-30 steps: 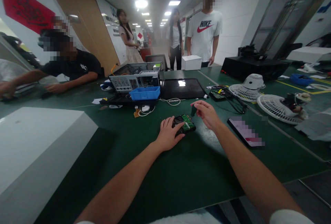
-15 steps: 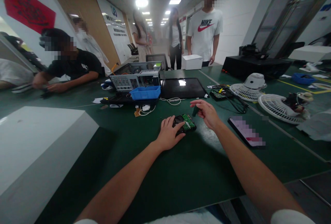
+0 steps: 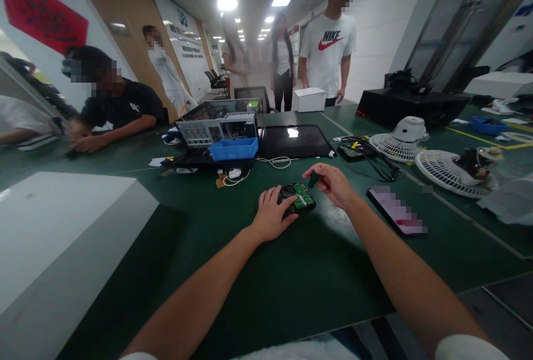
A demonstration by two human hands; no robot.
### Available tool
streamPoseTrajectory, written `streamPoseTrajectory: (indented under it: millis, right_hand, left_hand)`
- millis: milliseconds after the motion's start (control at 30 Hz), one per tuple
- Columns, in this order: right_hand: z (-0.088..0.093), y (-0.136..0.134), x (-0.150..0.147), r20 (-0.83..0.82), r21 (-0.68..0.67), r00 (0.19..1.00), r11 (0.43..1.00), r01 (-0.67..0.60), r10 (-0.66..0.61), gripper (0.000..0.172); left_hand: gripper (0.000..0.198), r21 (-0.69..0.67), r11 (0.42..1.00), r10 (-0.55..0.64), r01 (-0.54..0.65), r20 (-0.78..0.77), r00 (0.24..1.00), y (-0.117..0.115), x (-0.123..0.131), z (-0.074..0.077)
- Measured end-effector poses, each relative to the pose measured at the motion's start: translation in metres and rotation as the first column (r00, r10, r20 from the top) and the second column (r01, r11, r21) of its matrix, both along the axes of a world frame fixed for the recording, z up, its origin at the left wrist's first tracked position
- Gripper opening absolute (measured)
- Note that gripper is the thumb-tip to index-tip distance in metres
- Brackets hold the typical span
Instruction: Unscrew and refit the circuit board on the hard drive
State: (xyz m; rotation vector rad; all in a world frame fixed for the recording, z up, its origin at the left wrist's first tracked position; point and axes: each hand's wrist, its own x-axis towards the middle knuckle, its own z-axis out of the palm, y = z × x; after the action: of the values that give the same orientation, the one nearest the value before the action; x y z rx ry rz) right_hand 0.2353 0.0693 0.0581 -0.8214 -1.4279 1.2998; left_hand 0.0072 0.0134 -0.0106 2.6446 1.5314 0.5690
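Observation:
A hard drive (image 3: 305,196) with a green circuit board lies flat on the green table. My left hand (image 3: 272,213) grips it from the left, thumb across the board and fingers over the far edge, covering part of the black casing. Just beyond the drive's right end, my right hand (image 3: 331,185) pinches a small screwdriver (image 3: 313,179) by its dark green handle. The screwdriver is held roughly upright, its lower end near the drive's far right corner. Whether its tip touches the drive I cannot tell.
Ahead stand an open computer case (image 3: 219,124), a blue tray (image 3: 234,149) and a dark flat panel (image 3: 296,141). A phone (image 3: 395,211) and fan parts (image 3: 452,174) are on the right. A large white box (image 3: 70,227) stands at left. People are around the table.
My right hand and the screwdriver have shifted slightly left, and the index finger has moved a little. My left hand and the hard drive have stayed put. People in the background have moved.

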Motion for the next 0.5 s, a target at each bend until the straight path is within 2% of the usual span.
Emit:
streamPoseTrajectory:
  millis: [500]
  right_hand:
    - [0.0043, -0.0028, -0.0044, -0.063, -0.105, 0.998, 0.994, -0.026, 0.019, 0.028]
  left_hand:
    - [0.055, -0.010, 1.000, -0.001, 0.002, 0.037, 0.999, 0.0011, 0.0008, -0.0017]
